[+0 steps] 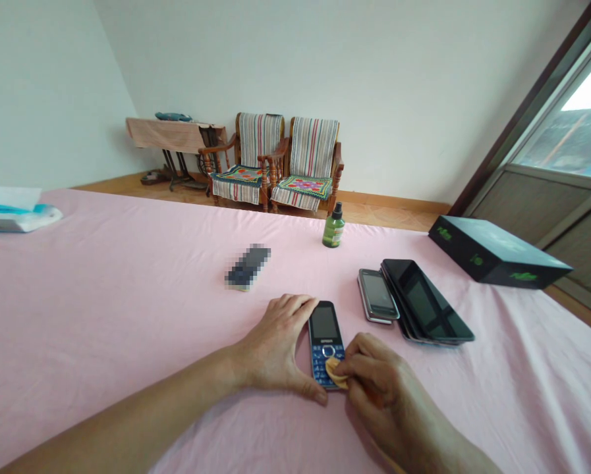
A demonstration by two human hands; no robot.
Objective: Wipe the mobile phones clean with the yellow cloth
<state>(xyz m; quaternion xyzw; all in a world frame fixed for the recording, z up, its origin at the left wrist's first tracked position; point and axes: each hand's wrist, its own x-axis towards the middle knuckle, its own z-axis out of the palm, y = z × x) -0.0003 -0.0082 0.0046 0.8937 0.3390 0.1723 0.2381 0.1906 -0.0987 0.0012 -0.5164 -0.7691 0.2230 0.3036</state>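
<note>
A blue and black keypad mobile phone (pixel 325 326) lies face up on the pink cloth, its small screen at the far end. My left hand (pixel 280 345) grips it from the left, fingers at the top edge and thumb at the bottom edge. Bunched in the closed fingers of my right hand (pixel 381 378) is a yellow-orange cloth (pixel 335 372), pressed against the lower right keys. Part of that cloth is hidden inside the hand.
Right of the phone are a stack of small phones (pixel 378 296) and a stack of black tablets (pixel 431 299). Behind them sits a black box (pixel 497 250). A green spray bottle (pixel 333 230), a pixelated phone-like object (pixel 248 266) and a tissue pack (pixel 18 216) also rest on the pink sheet (pixel 127 283).
</note>
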